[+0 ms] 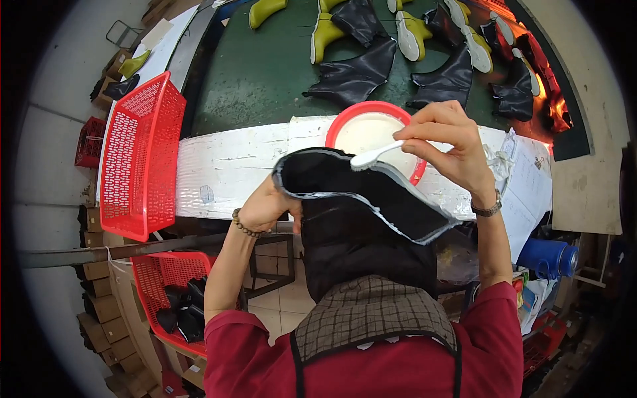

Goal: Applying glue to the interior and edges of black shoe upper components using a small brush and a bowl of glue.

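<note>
My left hand (pixel 264 207) grips the edge of a black boot upper (pixel 332 174), its fingers partly hidden behind it. The upper's open bottom faces up, and a whitish coating lines its rim. My right hand (pixel 454 144) pinches the handle of a white toothbrush (pixel 379 154), whose head touches the far rim of the upper. Just beyond stands a red-rimmed bowl (pixel 345 117) of creamy white liquid, partly covered by the upper and my right hand.
Black boot uppers (pixel 358 71) and yellow-green boot forms (pixel 325 34) lie on a green conveyor belt (pixel 259 73), with an orange glow at its right. A red basket (pixel 159 152) stands left; another (pixel 174 265) below holds black pieces. A blue flask (pixel 545 259) lies right.
</note>
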